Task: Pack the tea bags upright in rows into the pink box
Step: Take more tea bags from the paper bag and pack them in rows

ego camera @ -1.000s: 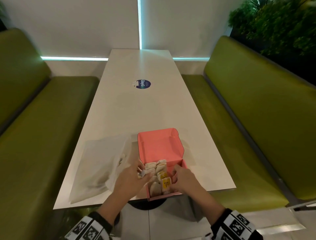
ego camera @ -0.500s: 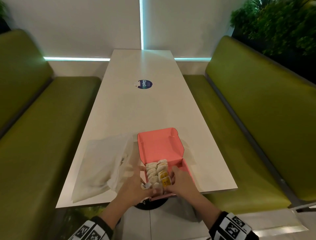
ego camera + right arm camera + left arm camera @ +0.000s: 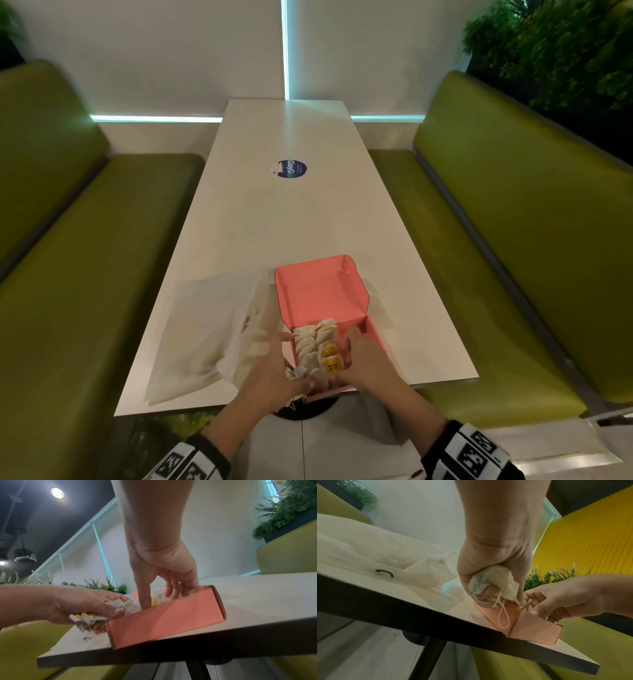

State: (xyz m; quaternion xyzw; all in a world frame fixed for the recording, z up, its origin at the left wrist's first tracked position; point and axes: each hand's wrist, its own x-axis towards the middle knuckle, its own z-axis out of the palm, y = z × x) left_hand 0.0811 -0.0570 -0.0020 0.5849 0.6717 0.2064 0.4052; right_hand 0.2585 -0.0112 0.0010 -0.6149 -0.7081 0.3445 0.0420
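Observation:
The pink box (image 3: 322,298) lies open at the table's near edge, its lid folded back. Two rows of tea bags (image 3: 315,342) stand upright inside, some with yellow tags (image 3: 334,366). My left hand (image 3: 294,377) grips a bunch of loose tea bags (image 3: 488,580) at the box's near left corner, their strings hanging over the box wall (image 3: 532,630). My right hand (image 3: 349,349) reaches into the box from the right. Its straight fingers (image 3: 145,599) point down beside the right-hand row, just behind the front wall (image 3: 164,620).
A crumpled white plastic bag (image 3: 205,335) lies left of the box. A round blue sticker (image 3: 292,169) sits mid-table. Green benches (image 3: 496,240) flank the white table (image 3: 274,222). The box's front slightly overhangs the near table edge (image 3: 240,626).
My left hand has carried its bunch of tea bags from the box's left side back to its near left corner. My right hand has stayed in the box.

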